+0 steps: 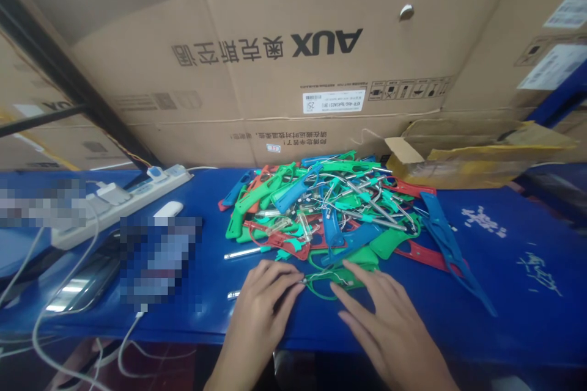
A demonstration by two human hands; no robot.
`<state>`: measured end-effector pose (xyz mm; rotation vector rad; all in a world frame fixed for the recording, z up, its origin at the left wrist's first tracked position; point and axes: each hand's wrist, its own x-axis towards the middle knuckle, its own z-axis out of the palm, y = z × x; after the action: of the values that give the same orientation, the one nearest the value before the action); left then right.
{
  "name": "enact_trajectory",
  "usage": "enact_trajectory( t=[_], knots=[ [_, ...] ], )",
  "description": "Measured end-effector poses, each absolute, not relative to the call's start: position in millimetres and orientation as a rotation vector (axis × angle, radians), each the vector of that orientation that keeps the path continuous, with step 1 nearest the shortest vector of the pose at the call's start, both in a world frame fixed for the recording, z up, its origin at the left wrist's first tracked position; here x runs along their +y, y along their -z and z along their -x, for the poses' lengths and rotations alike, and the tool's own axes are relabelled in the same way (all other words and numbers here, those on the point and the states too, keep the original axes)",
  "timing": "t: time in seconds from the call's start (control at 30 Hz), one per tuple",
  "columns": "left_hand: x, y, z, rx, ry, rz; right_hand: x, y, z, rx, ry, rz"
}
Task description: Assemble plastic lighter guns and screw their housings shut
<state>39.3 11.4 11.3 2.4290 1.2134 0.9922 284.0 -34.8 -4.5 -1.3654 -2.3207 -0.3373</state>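
Near the table's front edge, a green gun-shaped lighter shell (351, 278) lies between my hands, with thin white wires across it. My left hand (266, 299) is closed, its thumb and index finger pinching the end of the lighter at a small pale part. Past that hand's left side pokes a metal tube tip (233, 295); the hand covers the tube's middle. My right hand (385, 317) has its fingers spread, tips at the shell's right side. Just beyond is a heap of red, green and blue lighter shells (287, 192) with metal tubes, wires and clear plastic pieces.
Behind the heap stands a large cardboard box (257, 6). An opened carton (477, 159) is at the back right. Small white pieces (483, 222) lie on the blue table (486, 330). On the left are a power strip (132, 201), cables and phones (87, 278).
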Motion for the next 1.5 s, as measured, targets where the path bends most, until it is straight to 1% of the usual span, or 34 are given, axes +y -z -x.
enact_trajectory(
  t=[0.4,0.83,1.1,1.3,1.5],
  knots=[
    [11.3,-11.3,-40.6,1.203,-0.994,-2.403,-31.6,2.7,-277.4,-2.366,0.442,1.298],
    [11.6,-12.0,-41.2,1.208,-1.017,-2.423,-33.1,4.1,-275.4,-2.308,0.339,1.35],
    [10.3,-12.0,-40.4,1.221,-0.999,-2.42,-33.0,3.0,-278.3,-2.342,0.377,1.316],
    [8.3,-8.0,-41.3,1.261,-0.953,-2.446,-34.9,5.6,-277.8,-2.247,0.347,1.391],
    [10.4,-14.6,-40.3,1.27,-1.004,-2.452,-37.8,6.6,-276.0,-2.201,0.33,1.422]
  ],
)
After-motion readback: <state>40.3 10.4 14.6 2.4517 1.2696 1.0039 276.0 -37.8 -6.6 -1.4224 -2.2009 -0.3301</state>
